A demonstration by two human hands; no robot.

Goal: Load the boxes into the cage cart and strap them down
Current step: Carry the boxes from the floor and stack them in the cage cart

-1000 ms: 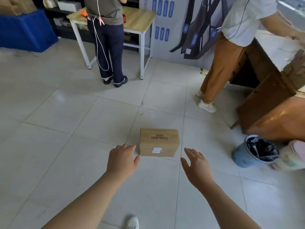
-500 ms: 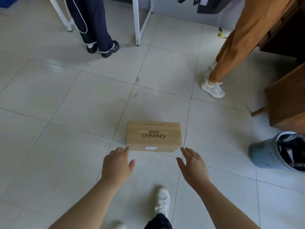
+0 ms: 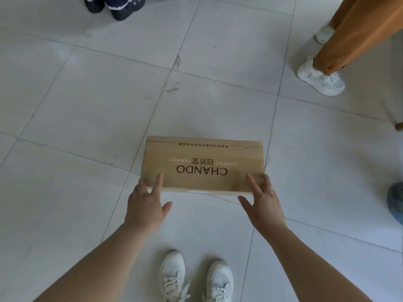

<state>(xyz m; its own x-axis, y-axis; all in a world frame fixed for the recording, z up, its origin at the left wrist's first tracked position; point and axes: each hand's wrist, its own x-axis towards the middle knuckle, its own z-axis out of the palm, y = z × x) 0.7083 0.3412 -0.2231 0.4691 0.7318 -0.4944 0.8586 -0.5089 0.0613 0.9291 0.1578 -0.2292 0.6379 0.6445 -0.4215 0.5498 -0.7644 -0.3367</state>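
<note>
Now, box point(image 3: 202, 158): a flat brown carton that lies on the floor point(image 3: 87, 116) in mid-view, its broad top face up. "CHANDO" is printed on it, upside down from the wearer's side.
Left hand point(image 3: 146, 205): at the box's near left corner. The fingers are straight and spread wide, with the forefinger laid on the top face and the thumb held out to the side, off the box. It grips nothing.
Right hand point(image 3: 263, 203): at the near right corner, and likewise spread wide. The fingertips reach over the top face by the right edge and the thumb points away towards the middle. Nothing is clasped; whether the tips press the card I cannot tell.
Arms: both are bare and reach forward from the bottom of the view, one to each side of the box.
Own shoes point(image 3: 172, 277): a pair of white lace-ups, side by side, just short of the box.
Floor: pale square tiles with thin dark joints.
Trousers point(image 3: 353, 33): orange, on another person at top right, above a white sneaker point(image 3: 320, 80) and well apart from the box.
Dark shoes point(image 3: 117, 5): at the top edge, left of centre.
Bin point(image 3: 395, 201): blue-grey, cut off by the right edge.
</note>
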